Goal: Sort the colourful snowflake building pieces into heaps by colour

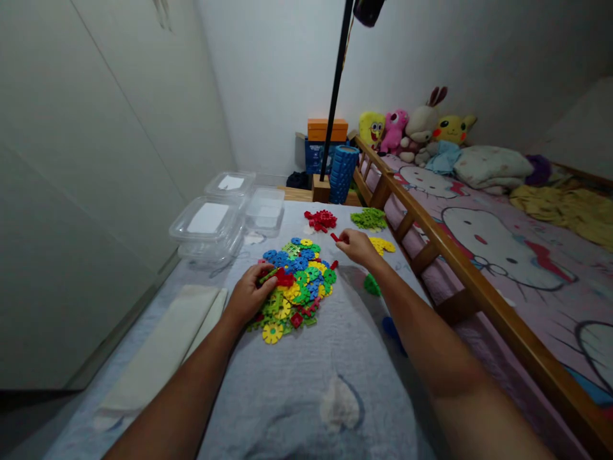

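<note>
A mixed pile of plastic interlocking building pieces (306,281), flower discs and squarish bits in blue, green, yellow and red, lies on the cloth. At the pile's left side, my left hand (249,294) is closed on a light green building piece (268,275). Red pieces (285,278) show right beside its fingertips. Off to the right, my right hand (355,246) pinches a red building piece (334,237) above the cloth. That piece is just in front of a small red heap (322,220). Nearby are a light green heap (368,218) and a yellow heap (382,245).
Green discs (372,285) and blue discs (393,333) lie partly behind my right forearm. Clear plastic boxes (208,220) and a folded cream cloth (163,345) are on the left. A wooden bed rail (431,246) borders the right side. A black pole (335,96) stands behind.
</note>
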A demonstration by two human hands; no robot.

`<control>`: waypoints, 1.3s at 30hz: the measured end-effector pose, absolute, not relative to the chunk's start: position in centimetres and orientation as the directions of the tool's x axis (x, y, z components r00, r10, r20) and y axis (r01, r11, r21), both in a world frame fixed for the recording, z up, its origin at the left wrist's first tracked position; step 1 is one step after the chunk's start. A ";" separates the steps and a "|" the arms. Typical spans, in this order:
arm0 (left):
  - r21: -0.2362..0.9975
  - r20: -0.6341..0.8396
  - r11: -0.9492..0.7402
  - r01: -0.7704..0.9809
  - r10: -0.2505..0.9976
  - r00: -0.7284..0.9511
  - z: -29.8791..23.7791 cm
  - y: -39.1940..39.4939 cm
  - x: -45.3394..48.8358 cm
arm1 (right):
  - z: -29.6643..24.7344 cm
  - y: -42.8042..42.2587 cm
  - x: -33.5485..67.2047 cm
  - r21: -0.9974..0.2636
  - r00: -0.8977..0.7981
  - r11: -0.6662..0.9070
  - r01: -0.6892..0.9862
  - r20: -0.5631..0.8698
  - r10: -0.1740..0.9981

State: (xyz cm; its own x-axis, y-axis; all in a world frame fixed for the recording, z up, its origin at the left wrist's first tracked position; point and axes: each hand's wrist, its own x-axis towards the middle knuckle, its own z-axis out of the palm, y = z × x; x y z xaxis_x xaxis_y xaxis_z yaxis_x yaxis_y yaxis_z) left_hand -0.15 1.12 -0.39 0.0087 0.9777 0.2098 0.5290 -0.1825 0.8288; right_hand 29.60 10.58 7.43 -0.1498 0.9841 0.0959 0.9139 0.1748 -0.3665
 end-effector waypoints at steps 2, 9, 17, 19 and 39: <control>0.848 0.216 -0.176 0.500 0.976 -0.023 -0.4 1.2 -0.3 | 6.4 13.0 28.5 -0.359 -0.052 0.081 0.930 0.088 0.995; 0.901 0.202 -0.144 0.409 0.974 -0.102 -1.0 1.4 -0.7 | 2.8 18.0 26.1 -0.390 0.128 -0.105 0.915 0.035 0.991; 0.908 0.181 -0.132 0.398 0.979 -0.090 -0.7 1.3 -0.6 | 2.5 18.0 26.4 -0.526 0.150 -0.067 0.848 0.117 0.982; 0.906 0.182 -0.130 0.402 0.979 -0.092 -0.8 1.3 -0.6 | 3.1 16.9 27.1 -0.520 0.068 0.002 0.854 0.115 0.991; 0.969 0.133 -0.088 0.232 0.973 -0.186 -0.9 1.5 -0.7 | 3.2 9.7 30.6 -0.326 -0.328 0.267 0.907 -0.147 0.933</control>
